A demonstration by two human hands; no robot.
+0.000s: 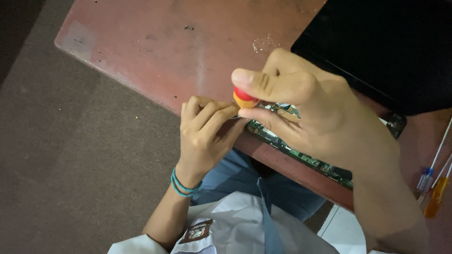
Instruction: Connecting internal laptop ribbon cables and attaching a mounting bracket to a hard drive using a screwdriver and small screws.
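Two hands (pixel 207 127) work over a scuffed reddish-brown table (pixel 155 47), grey floor (pixel 61 164) beside.

Scuffed matt reddish table (pixel 155 51), glossy plastic screwdriver handle (pixel 242 97)

Dim, warm indoor light, strongest across the worn reddish-brown wooden tabletop (pixel 155 51), fading toward the grey floor (pixel 61 155) at left. Soft, shallow shadow under the left hand (pixel 205 134). Slightly blurred and oversized, the close right hand (pixel 310 113). No detail in the black slab (pixel 386 47) at upper right, nearly pure dark. Mild grain throughout, with faint smearing at the right edge around the orange-handled screwdriver (pixel 435 197).
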